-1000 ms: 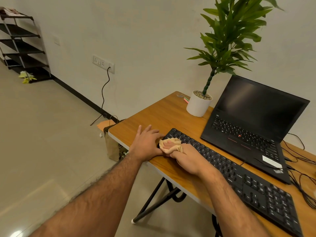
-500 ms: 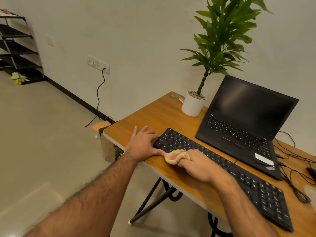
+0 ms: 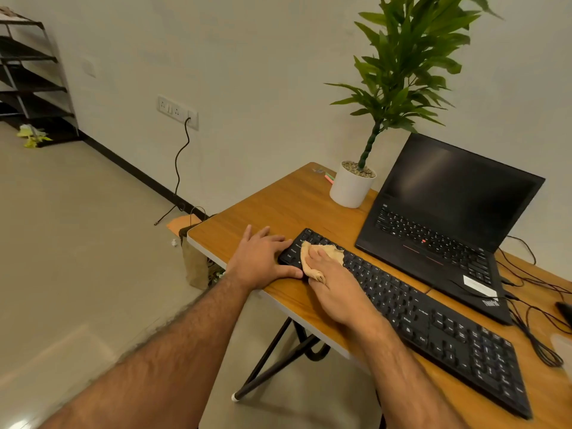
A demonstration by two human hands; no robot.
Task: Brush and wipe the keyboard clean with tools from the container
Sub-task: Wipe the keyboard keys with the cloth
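A long black keyboard (image 3: 433,329) lies diagonally on the wooden desk (image 3: 278,205). My right hand (image 3: 337,286) presses a beige cloth (image 3: 309,258) flat onto the keys at the keyboard's left end. Part of the cloth sticks out past my fingers. My left hand (image 3: 260,258) lies flat on the desk, fingers spread, its thumb and fingertips against the keyboard's left edge. No container or brush is in view.
An open black laptop (image 3: 448,218) stands behind the keyboard, with a potted plant (image 3: 353,187) to its left. Cables (image 3: 535,335) trail at the desk's right. A paper bag (image 3: 195,261) sits on the floor by the desk's left edge.
My right hand has carried the cloth from the keyboard's front edge up onto the keys near the left end. The left hand has stayed at the keyboard's left edge.
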